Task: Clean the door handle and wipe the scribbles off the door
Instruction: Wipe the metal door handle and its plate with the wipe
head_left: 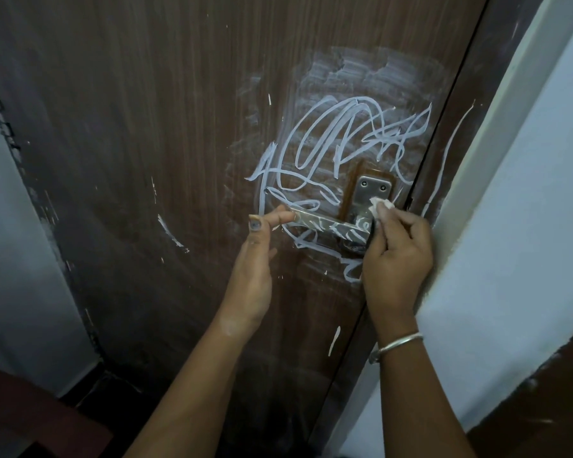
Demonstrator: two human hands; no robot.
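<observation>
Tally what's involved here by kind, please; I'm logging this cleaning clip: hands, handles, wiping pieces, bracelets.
Hands: 2, left hand and right hand
Door handles: 1, door handle
Wiping pieces: 1, white wad in the right hand's fingers
Bracelets: 1, bangle
Total: 5

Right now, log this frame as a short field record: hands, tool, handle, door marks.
left hand: fingers steady the free end of the door handle
right hand: pinches a small white tissue against the handle plate
handle: metal lever, white marks on it
scribbles: white lines on the brown door, unwiped, hazy smear above
right wrist: silver bangle
</observation>
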